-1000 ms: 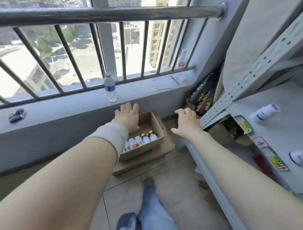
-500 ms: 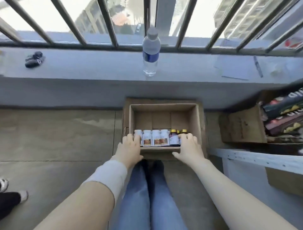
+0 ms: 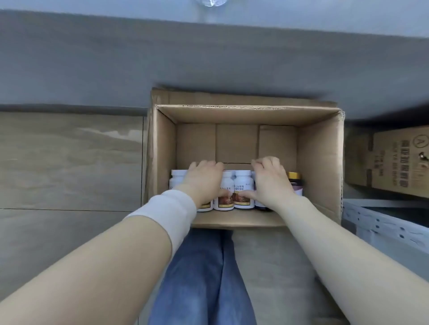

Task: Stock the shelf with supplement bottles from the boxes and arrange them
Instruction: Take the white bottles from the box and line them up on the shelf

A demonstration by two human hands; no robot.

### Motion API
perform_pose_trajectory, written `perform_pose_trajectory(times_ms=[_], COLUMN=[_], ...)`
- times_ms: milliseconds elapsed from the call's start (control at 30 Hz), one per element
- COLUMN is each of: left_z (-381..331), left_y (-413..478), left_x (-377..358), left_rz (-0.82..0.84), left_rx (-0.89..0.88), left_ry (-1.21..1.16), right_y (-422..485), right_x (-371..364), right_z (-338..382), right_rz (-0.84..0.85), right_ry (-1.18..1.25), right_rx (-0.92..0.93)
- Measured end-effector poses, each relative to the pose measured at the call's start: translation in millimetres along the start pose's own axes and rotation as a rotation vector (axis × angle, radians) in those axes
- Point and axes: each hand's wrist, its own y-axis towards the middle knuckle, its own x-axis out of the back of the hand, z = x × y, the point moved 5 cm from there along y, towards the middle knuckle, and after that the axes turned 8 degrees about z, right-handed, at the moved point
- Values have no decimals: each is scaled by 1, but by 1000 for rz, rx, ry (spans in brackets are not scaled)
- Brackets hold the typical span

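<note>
Blue-jeaned knees (image 3: 204,278) stop just short of the cardboard box (image 3: 320,162) on the floor. Along the box's near wall stand white bottles (image 3: 242,188). The left hand (image 3: 204,178) curls over one, hiding its cap and label. The right hand (image 3: 270,182) wraps a dark bottle (image 3: 263,207) of which only the base shows, thumb on the neighbouring white label. A gold-capped bottle (image 3: 294,179) peeks out at the near right corner. The labels carry Chinese print, too blurred to read. Further right a second carton (image 3: 394,162) is cut off, its characters sideways. The base of a clear bottle (image 3: 210,2) is clipped at the top.
</note>
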Motion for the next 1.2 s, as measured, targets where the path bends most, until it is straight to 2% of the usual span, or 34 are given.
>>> perform_pose_trajectory(times_ms=[100, 233, 500, 667, 933, 1033, 1200], left_z=[1, 5, 10, 10, 23, 22, -4], left_y=[13, 15, 0, -18, -18, -18, -39], left_x=[-4, -1, 8, 29, 58, 73, 91], left_rz=[39, 50, -32, -171, -236, -274, -244], left_rx=[18, 5, -105, -219, -237, -243, -305], left_ry=[25, -76, -435, -615, -1156, -1282, -1437], right_y=[15, 14, 9, 4, -4, -12, -56], right_x=[-4, -2, -4, -1, -3, 0, 10], right_z=[-1, -2, -6, -12, -14, -19, -24], right_rz=[73, 104, 107, 103, 27, -33, -65], right_ry=[-67, 159, 425, 442, 624, 835, 1412], right_rx=[30, 15, -8, 25, 82, 129, 131])
